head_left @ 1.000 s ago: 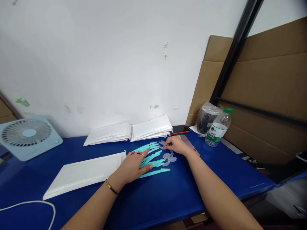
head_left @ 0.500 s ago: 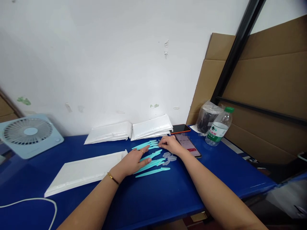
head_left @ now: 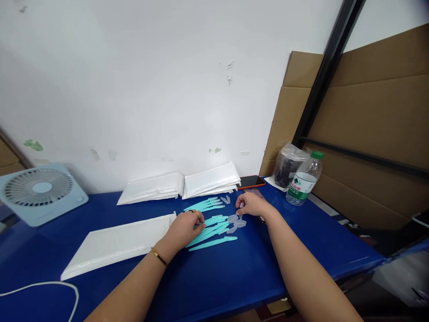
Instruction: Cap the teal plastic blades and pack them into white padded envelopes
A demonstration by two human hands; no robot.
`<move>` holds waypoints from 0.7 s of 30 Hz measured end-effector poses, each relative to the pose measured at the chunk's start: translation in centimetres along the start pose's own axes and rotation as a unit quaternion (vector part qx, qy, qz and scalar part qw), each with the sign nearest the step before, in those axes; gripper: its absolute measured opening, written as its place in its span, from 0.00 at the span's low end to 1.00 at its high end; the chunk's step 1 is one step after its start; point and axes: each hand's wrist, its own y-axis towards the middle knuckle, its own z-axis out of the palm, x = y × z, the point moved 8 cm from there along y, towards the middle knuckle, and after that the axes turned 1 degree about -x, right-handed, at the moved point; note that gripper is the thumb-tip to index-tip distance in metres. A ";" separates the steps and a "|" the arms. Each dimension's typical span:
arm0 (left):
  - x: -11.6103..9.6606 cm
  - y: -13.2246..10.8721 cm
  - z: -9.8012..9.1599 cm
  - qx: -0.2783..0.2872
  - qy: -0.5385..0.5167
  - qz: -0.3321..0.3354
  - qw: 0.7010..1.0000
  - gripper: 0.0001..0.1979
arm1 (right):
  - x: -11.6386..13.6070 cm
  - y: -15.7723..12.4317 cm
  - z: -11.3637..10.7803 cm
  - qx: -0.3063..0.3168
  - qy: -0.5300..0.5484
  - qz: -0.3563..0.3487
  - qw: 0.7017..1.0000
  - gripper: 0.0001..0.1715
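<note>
Several turquoise eyebrow razors [head_left: 212, 242] lie in two groups on the blue table. My left hand [head_left: 187, 226] is curled over the handle ends of the nearer group, its fingers closed around a razor handle that is mostly hidden. In the upper group, razors [head_left: 204, 204] lie side by side in a fan. Translucent blade caps [head_left: 240, 223] are scattered by the blade ends of the nearer razors, and a couple more caps [head_left: 225, 200] rest by the upper group. Just above the scattered caps, my right hand [head_left: 253, 205] has bent fingers and thumb; what they hold is unclear.
A white padded envelope [head_left: 117, 241] lies left of my left hand. Envelope stacks [head_left: 150, 185] lean near the wall. Behind my right hand are a phone [head_left: 254, 192] and an orange-edged phone [head_left: 251, 181]. A water bottle [head_left: 303, 181], wrapped roll [head_left: 287, 167] and fan [head_left: 43, 190] stand farther out.
My right hand has moved right and slightly down from the upper razors toward the scattered caps. My left hand has drawn back, its spread fingers now curled at the nearer group.
</note>
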 end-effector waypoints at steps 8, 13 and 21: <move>1.6 0.1 -0.9 -0.045 -0.055 -0.056 0.996 0.08 | 0.3 -0.2 0.1 -0.025 -0.057 0.001 0.998 0.18; 2.3 0.0 -1.6 -0.066 -0.098 -0.086 0.989 0.09 | 0.2 -0.5 0.6 0.015 -0.070 0.010 0.997 0.13; 2.5 0.0 -1.3 -0.069 -0.199 -0.085 0.974 0.13 | 1.3 -0.2 -1.3 -0.094 0.266 -0.026 0.959 0.08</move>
